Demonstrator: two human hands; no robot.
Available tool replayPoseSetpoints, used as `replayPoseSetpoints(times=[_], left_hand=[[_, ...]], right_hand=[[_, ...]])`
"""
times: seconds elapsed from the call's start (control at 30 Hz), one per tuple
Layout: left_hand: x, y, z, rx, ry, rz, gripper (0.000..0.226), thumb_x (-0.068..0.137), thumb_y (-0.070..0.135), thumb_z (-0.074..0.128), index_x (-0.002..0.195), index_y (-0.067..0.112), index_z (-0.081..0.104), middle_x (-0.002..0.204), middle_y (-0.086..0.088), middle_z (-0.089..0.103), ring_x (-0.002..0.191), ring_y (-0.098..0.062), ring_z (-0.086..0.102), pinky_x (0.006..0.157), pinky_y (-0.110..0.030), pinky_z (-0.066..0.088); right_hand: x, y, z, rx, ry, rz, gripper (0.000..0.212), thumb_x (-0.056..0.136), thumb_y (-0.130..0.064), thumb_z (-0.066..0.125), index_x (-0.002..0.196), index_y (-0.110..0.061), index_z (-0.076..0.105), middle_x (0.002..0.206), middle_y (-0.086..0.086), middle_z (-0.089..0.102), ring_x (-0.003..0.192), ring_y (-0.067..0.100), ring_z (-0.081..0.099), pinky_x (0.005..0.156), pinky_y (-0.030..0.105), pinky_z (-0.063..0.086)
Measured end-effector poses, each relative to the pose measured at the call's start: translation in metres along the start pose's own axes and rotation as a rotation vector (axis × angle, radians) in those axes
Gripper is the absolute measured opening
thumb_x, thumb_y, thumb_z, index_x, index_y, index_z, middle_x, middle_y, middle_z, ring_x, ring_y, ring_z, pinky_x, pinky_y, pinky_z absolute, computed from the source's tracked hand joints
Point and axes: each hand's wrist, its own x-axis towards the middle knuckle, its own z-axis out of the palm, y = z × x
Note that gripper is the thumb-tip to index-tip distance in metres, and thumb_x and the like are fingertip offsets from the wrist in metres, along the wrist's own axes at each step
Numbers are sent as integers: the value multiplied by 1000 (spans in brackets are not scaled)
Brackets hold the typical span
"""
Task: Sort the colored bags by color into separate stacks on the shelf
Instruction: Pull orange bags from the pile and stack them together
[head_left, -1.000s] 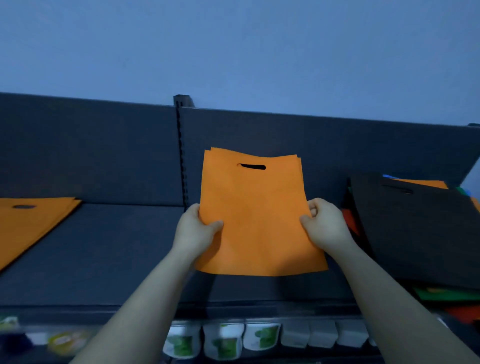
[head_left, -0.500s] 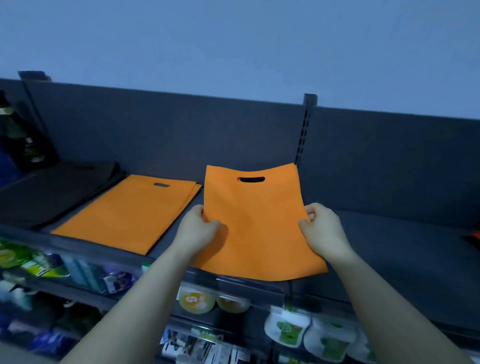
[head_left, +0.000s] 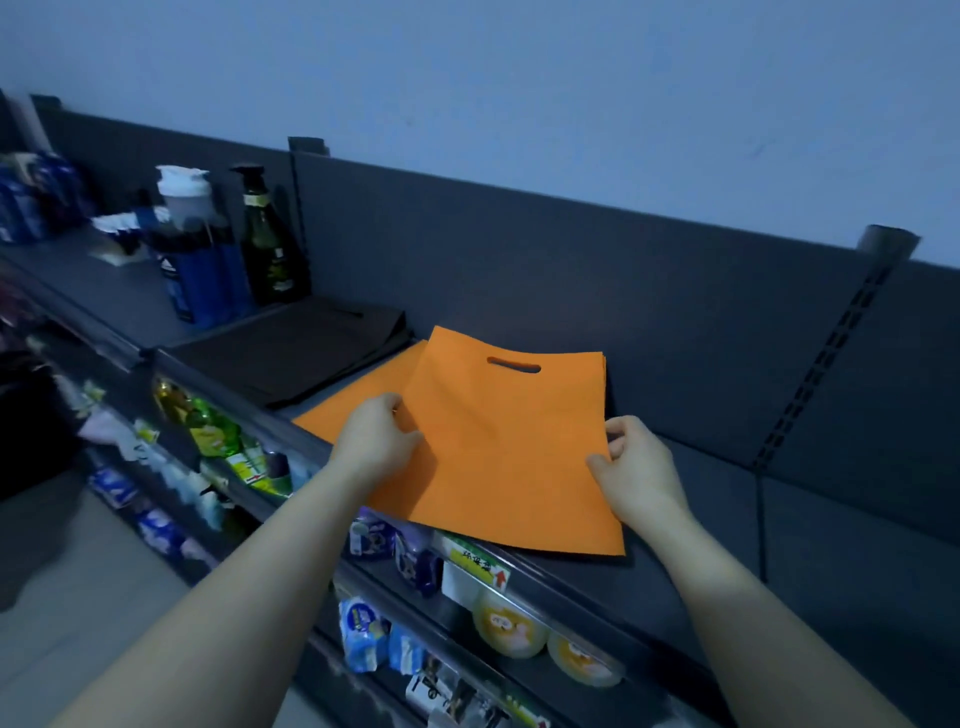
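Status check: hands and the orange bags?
Left hand, right hand pinch orange bag bundle by its side edges. Bundle overlaps orange stack on shelf, offset right. Black bag stack alongside, not blocking.

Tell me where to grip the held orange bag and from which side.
Grip the orange bag at its two long side edges, midway down, one hand from each side, as the left hand and right hand do. It is flat, thin and limp, so pinching both edges should hold it spread; the handle slot lies at the far end.
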Motion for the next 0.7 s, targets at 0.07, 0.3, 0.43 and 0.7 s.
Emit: replayPoseSetpoints(times=[0.07, 0.3, 0.43, 0.7], left_hand=[[7, -11, -9, 48, 35, -17, 52, 92, 23, 60, 139, 13, 42, 135, -9, 52, 116, -29, 52, 83, -35, 44], [47, -42, -32, 106, 70, -5, 22, 89, 15, 54, 111, 19, 55, 89, 1, 55, 91, -29, 55, 73, -39, 50], [79, -56, -39, 130, 26, 59, 43, 91, 14, 52, 133, 16, 48, 116, -7, 60, 94, -27, 58, 70, -35, 49], [133, -83, -36, 245, -26, 165, 35, 92, 11, 48, 127, 10, 49, 116, -11, 59, 93, -28, 57, 71, -38, 48]], right_hand=[[4, -9, 15, 9, -17, -10, 34, 89, -14, 57, 121, -20, 48, 85, -5, 57, 81, 14, 58, 67, 32, 50], [19, -43, 61, -98, -53, -16, 35, 91, -21, 57, 125, -19, 51, 97, -3, 55, 92, 20, 58, 71, 29, 47], [23, -59, 86, -112, -45, 33, 27, 92, -23, 55, 119, -21, 54, 98, -1, 58, 85, 16, 58, 65, 29, 48], [23, -83, 118, -250, -46, 111, 39, 94, -26, 51, 132, -15, 50, 110, 3, 58, 95, 20, 59, 75, 29, 47]])
